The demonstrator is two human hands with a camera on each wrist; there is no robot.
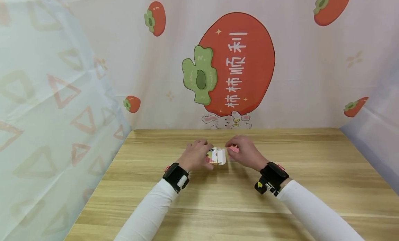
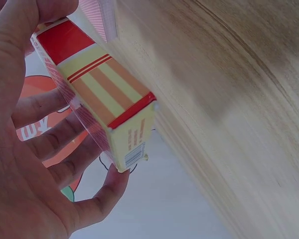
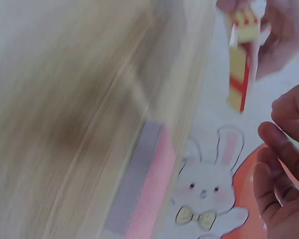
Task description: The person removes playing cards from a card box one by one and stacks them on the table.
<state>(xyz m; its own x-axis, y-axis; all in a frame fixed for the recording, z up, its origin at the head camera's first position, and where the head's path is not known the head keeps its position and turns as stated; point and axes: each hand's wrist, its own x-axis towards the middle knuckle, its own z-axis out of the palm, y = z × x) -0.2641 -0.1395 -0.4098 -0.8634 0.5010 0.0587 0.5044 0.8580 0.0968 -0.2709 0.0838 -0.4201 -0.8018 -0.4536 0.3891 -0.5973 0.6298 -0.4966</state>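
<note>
My left hand [image 1: 195,156] grips a small playing-card box [image 1: 217,157] between thumb and fingers, its end flap hanging out toward the right. The left wrist view shows that card box [image 2: 102,82] tilted, with red, cream and orange stripes and a barcode on one end. Just right of the box is my right hand [image 1: 246,153], fingers loosely bent. Partly behind them in the head view is a pink-backed deck of cards [image 1: 234,148]. In the right wrist view the deck [image 3: 152,191] rests on the table, apart from the fingertips, which hold nothing.
A wood-grain table [image 1: 218,206] spreads under both hands. Behind it hangs a pale curtain [image 1: 299,78] printed with persimmons and a rabbit, and its sides close off left and right. Both wrists wear black camera straps [image 1: 274,177].
</note>
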